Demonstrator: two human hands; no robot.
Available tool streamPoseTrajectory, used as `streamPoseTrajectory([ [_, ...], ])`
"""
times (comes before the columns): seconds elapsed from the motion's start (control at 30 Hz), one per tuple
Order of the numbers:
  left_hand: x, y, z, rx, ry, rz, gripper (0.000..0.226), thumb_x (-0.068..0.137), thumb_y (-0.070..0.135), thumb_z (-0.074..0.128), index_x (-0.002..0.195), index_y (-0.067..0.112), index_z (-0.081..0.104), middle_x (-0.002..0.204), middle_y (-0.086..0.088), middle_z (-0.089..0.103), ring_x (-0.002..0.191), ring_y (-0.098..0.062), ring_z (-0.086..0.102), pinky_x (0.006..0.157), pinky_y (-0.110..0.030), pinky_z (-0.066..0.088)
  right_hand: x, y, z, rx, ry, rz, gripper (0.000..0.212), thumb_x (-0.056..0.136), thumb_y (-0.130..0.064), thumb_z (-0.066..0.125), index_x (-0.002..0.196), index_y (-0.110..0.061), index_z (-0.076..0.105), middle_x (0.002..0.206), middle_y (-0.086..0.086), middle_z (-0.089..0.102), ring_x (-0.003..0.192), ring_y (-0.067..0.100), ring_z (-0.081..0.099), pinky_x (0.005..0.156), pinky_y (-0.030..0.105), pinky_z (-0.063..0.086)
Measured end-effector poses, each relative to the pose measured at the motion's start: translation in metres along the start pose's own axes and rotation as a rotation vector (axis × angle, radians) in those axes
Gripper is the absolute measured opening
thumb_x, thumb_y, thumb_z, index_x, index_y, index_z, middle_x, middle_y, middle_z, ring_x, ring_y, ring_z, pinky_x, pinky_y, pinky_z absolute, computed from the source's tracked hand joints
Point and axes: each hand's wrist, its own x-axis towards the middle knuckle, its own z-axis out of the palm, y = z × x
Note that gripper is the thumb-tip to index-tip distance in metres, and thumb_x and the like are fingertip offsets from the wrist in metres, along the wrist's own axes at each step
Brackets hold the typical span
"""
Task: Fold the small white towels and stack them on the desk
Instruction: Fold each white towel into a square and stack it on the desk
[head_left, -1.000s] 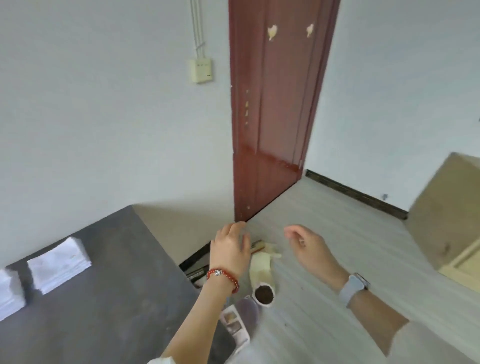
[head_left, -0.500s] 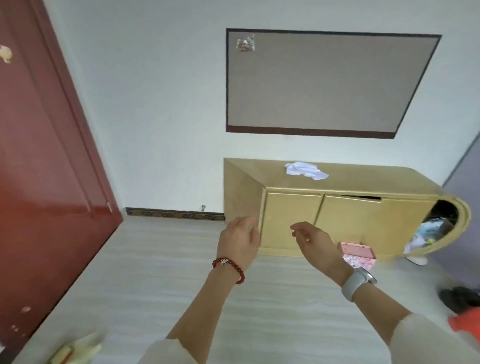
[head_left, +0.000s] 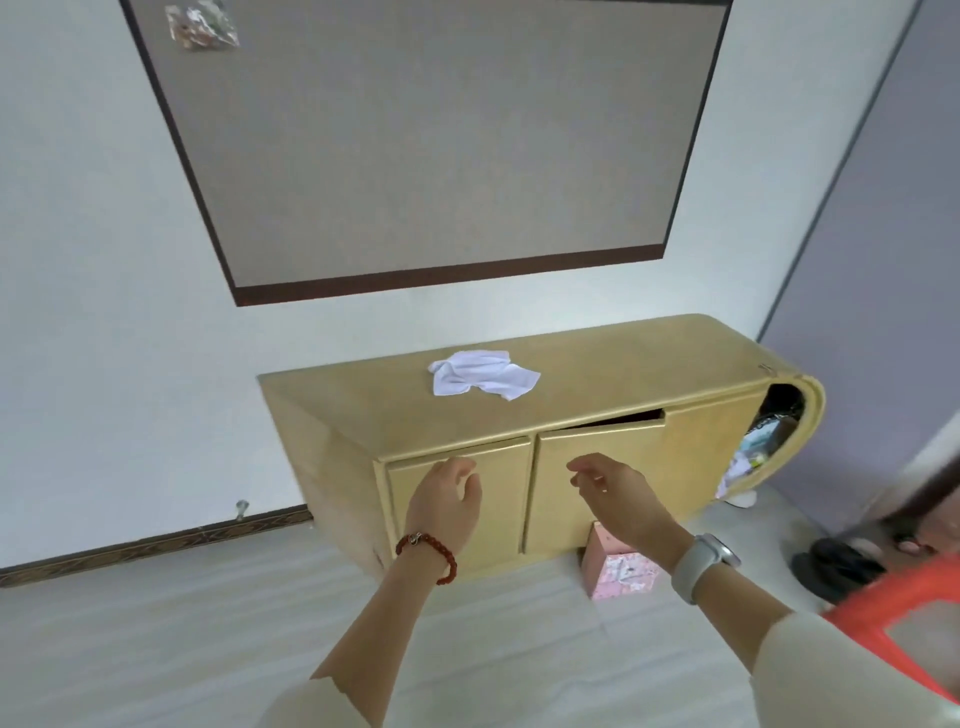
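A crumpled small white towel (head_left: 480, 378) lies on top of a low yellow cabinet (head_left: 597, 384) against the wall. My left hand (head_left: 447, 501), with a red bead bracelet on its wrist, hangs in the air in front of the cabinet's left door, fingers loosely curled and holding nothing. My right hand (head_left: 615, 491), with a pale watch on the wrist, floats in front of the right door, also empty with relaxed fingers. Both hands are well below and short of the towel. The desk and the folded stacks are out of view.
The cabinet's right door (head_left: 602, 441) stands slightly ajar. A pink box (head_left: 618, 569) sits on the floor by the cabinet. An orange stool (head_left: 904, 613) is at the lower right, dark shoes (head_left: 831, 564) behind it. A grey board (head_left: 431, 140) hangs on the wall.
My view has swung right from the desk and red door to the yellow cabinet, which is now closer. Both hands stay raised and empty in front of me.
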Motion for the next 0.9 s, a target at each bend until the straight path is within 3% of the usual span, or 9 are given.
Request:
streamPoseTrajectory([
  [0.2, 0.133, 0.002, 0.087, -0.004, -0.121, -0.093, 0.025, 0.092, 0.019, 0.046, 0.113, 0.014, 0.060, 0.115, -0.001, 0.062, 0.105, -0.016, 0.056, 0.087, -0.023, 0.041, 0.121, 0.056, -0.029, -0.018, 0.013, 0.112, 0.026, 0.091, -0.006, 0.045, 0.111, -0.008, 0.062, 0.103, 0.007, 0.068, 0.096, 0.022, 0.061, 0.087, 0.027, 0.045],
  [0.37, 0.237, -0.008, 0.161, 0.024, -0.176, -0.172, 0.026, 0.092, 0.019, 0.046, 0.115, 0.014, 0.058, 0.119, -0.005, 0.056, 0.106, -0.018, 0.055, 0.086, -0.021, 0.038, 0.238, 0.112, -0.023, -0.032, -0.071, 0.156, 0.026, 0.090, -0.009, 0.045, 0.109, -0.011, 0.063, 0.101, 0.005, 0.068, 0.094, 0.020, 0.061, 0.077, 0.022, 0.041],
  [0.53, 0.332, -0.030, 0.221, 0.030, -0.202, -0.419, 0.036, 0.091, 0.014, 0.046, 0.126, 0.007, 0.050, 0.132, -0.010, 0.049, 0.122, -0.024, 0.044, 0.100, -0.028, 0.033, 0.350, 0.166, -0.011, -0.061, -0.204, 0.128, 0.024, 0.091, -0.008, 0.046, 0.109, -0.010, 0.062, 0.102, 0.006, 0.068, 0.084, 0.017, 0.057, 0.074, 0.021, 0.040],
  [0.67, 0.381, -0.054, 0.259, 0.085, -0.186, -0.561, 0.041, 0.090, 0.012, 0.047, 0.131, 0.007, 0.044, 0.138, -0.014, 0.037, 0.121, -0.027, 0.044, 0.103, -0.032, 0.035, 0.418, 0.201, 0.008, -0.095, -0.315, 0.137, 0.027, 0.092, -0.008, 0.044, 0.112, -0.010, 0.061, 0.107, 0.009, 0.067, 0.097, 0.024, 0.059, 0.079, 0.024, 0.040],
  [0.77, 0.406, -0.075, 0.282, 0.214, -0.188, -0.539, 0.047, 0.090, 0.010, 0.044, 0.137, 0.012, 0.037, 0.142, -0.011, 0.030, 0.127, -0.028, 0.033, 0.106, -0.032, 0.028, 0.455, 0.223, 0.028, -0.158, -0.393, 0.129, 0.031, 0.092, -0.009, 0.041, 0.119, -0.011, 0.056, 0.116, 0.010, 0.061, 0.106, 0.025, 0.055, 0.087, 0.027, 0.039],
  [0.9, 0.428, -0.099, 0.301, 0.423, -0.179, -0.492, 0.050, 0.091, 0.020, 0.045, 0.139, 0.020, 0.032, 0.148, -0.007, 0.022, 0.129, -0.029, 0.026, 0.103, -0.036, 0.030, 0.482, 0.243, 0.053, -0.353, -0.542, -0.006, 0.046, 0.094, -0.017, 0.040, 0.140, -0.020, 0.034, 0.146, 0.007, 0.032, 0.133, 0.025, 0.028, 0.108, 0.034, 0.028],
])
